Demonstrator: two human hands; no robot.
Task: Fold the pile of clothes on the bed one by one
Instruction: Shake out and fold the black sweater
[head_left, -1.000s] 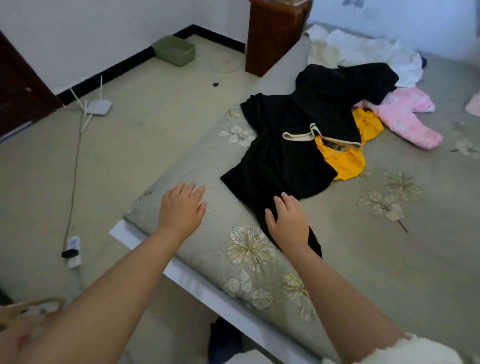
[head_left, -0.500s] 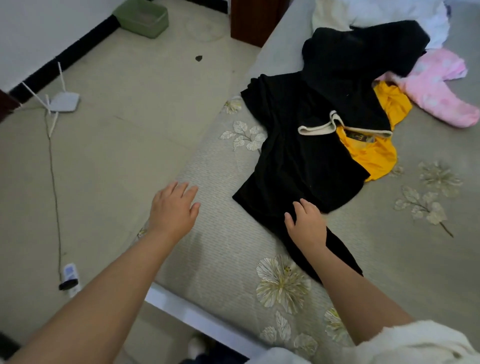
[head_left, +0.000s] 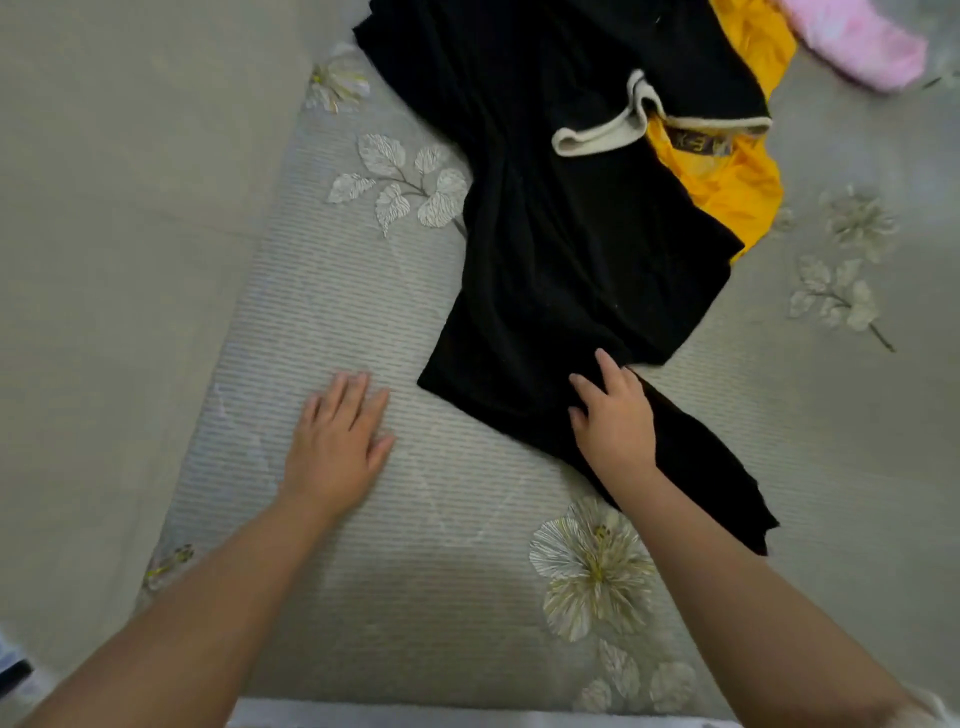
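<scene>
A crumpled black garment (head_left: 561, 249) with a cream-edged collar lies spread across the grey flowered bed (head_left: 395, 519). My right hand (head_left: 613, 415) rests on its lower part, fingers loosely bent into the cloth, though a firm grip does not show. My left hand (head_left: 337, 441) lies flat on the bare bedcover just left of the garment's hem, fingers straight. A yellow garment (head_left: 737, 176) pokes out from under the black one at the upper right. A pink garment (head_left: 857, 47) lies beyond it at the top right corner.
The bed's left edge runs diagonally, with beige floor (head_left: 104, 208) beyond it. The white bed frame (head_left: 415, 714) shows at the bottom. A dark object (head_left: 13, 675) sits at the far bottom left on the floor.
The view has tilted down and closer to the bed. Both hands have moved forward; my right hand now sits further onto the black garment, and my left lies flat on the cover.
</scene>
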